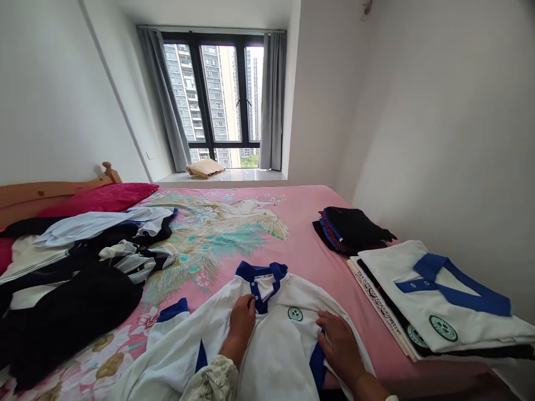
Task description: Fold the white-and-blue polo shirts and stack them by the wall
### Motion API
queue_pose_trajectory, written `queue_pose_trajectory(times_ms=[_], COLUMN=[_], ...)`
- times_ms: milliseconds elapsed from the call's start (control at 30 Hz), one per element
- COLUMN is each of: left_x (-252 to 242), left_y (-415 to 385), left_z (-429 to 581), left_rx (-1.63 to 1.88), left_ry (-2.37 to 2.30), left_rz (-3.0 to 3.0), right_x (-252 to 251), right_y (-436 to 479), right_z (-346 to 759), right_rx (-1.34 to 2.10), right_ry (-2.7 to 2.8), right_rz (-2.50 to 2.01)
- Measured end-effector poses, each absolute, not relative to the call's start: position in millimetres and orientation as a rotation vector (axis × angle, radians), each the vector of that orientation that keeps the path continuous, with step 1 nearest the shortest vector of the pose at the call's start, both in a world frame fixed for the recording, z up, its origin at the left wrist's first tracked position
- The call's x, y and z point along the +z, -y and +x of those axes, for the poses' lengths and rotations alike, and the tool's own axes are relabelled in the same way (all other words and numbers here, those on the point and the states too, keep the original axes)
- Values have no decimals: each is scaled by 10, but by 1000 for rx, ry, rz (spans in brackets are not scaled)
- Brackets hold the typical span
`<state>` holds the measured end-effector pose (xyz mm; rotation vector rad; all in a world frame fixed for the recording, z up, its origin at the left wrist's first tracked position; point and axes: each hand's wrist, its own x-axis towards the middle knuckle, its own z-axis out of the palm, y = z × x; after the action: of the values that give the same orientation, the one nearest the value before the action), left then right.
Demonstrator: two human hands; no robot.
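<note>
A white long-sleeved polo shirt (271, 340) with a blue collar and a round green badge lies front up on the bed before me. My left hand (242, 318) is at its blue button placket, fingers bent together at the edge by a button. On the right side of the chest, beside the badge, my right hand (340, 340) rests with its fingers stretched out over the fabric and a blue side panel. The shirt's left sleeve spreads toward a blue cuff (173, 309). Its lower hem is out of view.
To the right stands a stack of folded shirts (418, 301), a similar white polo on top. Behind it sits a pile of dark folded clothes (355, 228). Loose clothes (83, 284) heap up at left near a red pillow (104, 197). A pink patterned sheet (301, 223) covers the bed.
</note>
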<state>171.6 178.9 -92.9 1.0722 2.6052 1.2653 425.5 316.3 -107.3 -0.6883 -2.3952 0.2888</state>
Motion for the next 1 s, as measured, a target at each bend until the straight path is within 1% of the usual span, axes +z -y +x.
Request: queue_pose_trajectory(times_ms=[100,200,267,367,467,733,1000], left_x=[-922,-931,-943,-971,-1006,-1003,-869], left_y=[-1813,-1794,-1777,-1768,-1779,-1799,-1986], left_z=[1711,1756,1778,1780,1765,1769,1608], left_rx=[1273,1286,1287,1285,1284,1261,1278], left_ry=[-2626,-2632,-2631,-2638,-2647,-2616,-2501], left_rz=[1045,1077,1096,1100,1100,1136,1104], right_x=[-861,-667,-608,-649,-783,-1128,-1192], right_y=[-2903,-2644,-2588,-2674,-2767,-2661,-2667], right_z=[3945,3463,3119,2710,2530,2587,2560], right_rx=[436,733,885,1003,1047,1088,956], right_ry=[2312,2310,2334,2348,2300,2047,2026], right_rz=[-717,-733,-897,-1144,-1184,-955,-811])
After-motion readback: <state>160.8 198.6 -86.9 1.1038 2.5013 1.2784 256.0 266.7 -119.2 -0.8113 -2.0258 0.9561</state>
